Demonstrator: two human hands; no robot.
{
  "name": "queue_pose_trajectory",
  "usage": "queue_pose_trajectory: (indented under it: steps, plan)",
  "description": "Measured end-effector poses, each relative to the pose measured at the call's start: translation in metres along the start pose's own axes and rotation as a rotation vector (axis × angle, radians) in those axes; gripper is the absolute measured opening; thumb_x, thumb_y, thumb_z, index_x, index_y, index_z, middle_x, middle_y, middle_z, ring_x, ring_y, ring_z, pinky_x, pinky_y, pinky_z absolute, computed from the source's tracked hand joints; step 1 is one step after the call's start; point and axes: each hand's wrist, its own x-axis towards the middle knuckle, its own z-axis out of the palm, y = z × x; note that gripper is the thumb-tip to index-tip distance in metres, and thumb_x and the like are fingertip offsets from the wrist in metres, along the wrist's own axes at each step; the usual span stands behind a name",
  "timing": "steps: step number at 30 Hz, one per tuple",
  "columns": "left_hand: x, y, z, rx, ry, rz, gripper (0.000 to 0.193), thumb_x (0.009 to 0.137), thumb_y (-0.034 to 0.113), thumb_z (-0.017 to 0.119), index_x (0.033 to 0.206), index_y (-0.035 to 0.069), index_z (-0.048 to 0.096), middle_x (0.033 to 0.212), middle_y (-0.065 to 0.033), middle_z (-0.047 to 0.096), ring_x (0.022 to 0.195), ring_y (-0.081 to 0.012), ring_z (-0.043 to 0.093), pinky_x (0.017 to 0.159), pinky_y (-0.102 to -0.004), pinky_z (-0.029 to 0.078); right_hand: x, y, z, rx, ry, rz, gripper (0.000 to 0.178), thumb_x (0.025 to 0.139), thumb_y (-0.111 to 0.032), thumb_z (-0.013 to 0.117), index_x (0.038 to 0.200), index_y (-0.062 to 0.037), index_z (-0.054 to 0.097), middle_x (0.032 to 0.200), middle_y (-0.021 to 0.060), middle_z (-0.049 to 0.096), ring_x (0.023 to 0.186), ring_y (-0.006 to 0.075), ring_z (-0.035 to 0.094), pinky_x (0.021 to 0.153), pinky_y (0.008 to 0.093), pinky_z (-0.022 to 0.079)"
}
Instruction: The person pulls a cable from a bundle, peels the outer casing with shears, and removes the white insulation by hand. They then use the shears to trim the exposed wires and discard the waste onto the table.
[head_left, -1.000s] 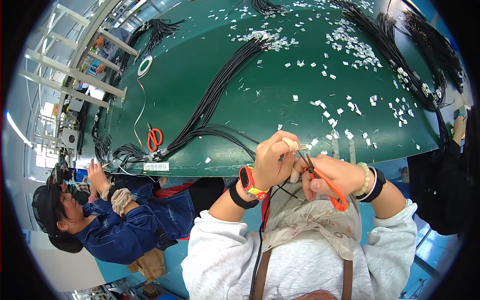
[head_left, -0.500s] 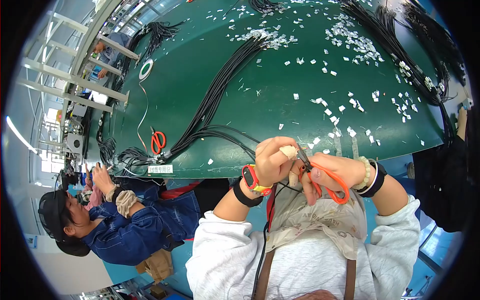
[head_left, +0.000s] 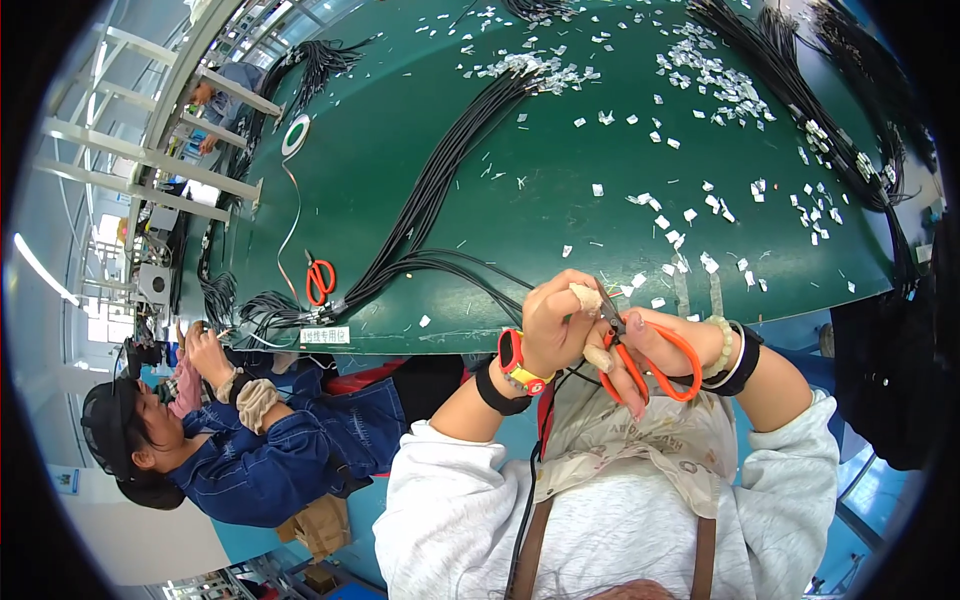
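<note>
My left hand (head_left: 556,325) is closed at the table's near edge, pinching a black cable (head_left: 508,304) whose end is mostly hidden by the fingers. Beige coverings wrap some fingertips. Touching it from the right, my right hand (head_left: 652,350) grips scissors (head_left: 692,357) with orange handles. Their dark blades point up and left, beside the left fingertips. Whether the blades touch the cable cannot be made out. From the left hand, the cable runs back to a long black cable bundle (head_left: 440,185) lying across the green table (head_left: 560,225).
White label pieces (head_left: 700,75) lie scattered over the table. Other cable bundles (head_left: 780,80) rest at the far right. A second pair of orange-handled scissors (head_left: 320,282) and a tape roll (head_left: 295,135) are on the left. A co-worker (head_left: 270,450) in denim works at my left.
The scissors have turned in my right hand, and their orange handles now stand further apart. My left hand has shifted slightly right, still closed by the blades.
</note>
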Motion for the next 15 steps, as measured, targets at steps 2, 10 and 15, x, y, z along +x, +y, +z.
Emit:
queue_pose_trajectory:
  steps: [2, 10, 15]
  plan:
    - [-0.002, -0.001, 0.001, -0.036, 0.025, -0.008, 0.007, 0.085, 0.006, 0.051, 0.079, 0.003, 0.048, 0.08, -0.0131, 0.057, 0.063, -0.016, 0.058, 0.053, -0.0261, 0.047, -0.001, -0.001, -0.001, 0.018, -0.025, 0.012, 0.06, 0.09, -0.053, 0.019, 0.088, 0.0013, 0.043, 0.055, 0.0102, 0.058, 0.052, 0.0141, 0.055, 0.053, 0.0225, 0.044]
    - [-0.015, -0.003, 0.008, -0.473, -0.013, -0.295, 0.011, 0.091, 0.013, 0.042, 0.094, 0.003, 0.039, 0.082, -0.014, 0.057, 0.064, -0.014, 0.056, 0.056, -0.0242, 0.047, -0.04, 0.012, -0.003, -0.043, 0.093, 0.071, 0.051, 0.089, -0.05, 0.031, 0.087, 0.0001, 0.043, 0.052, 0.0076, 0.055, 0.049, 0.012, 0.052, 0.049, 0.0203, 0.04]
    - [-0.014, 0.0, 0.008, -0.476, -0.139, -0.399, 0.011, 0.091, 0.011, 0.042, 0.094, 0.001, 0.038, 0.082, -0.0122, 0.058, 0.064, -0.0129, 0.057, 0.058, -0.0239, 0.047, -0.041, 0.018, -0.008, 0.063, 0.162, 0.087, 0.054, 0.086, -0.051, 0.038, 0.095, 0.0027, 0.042, 0.057, 0.0111, 0.057, 0.055, 0.0149, 0.055, 0.052, 0.0206, 0.041]
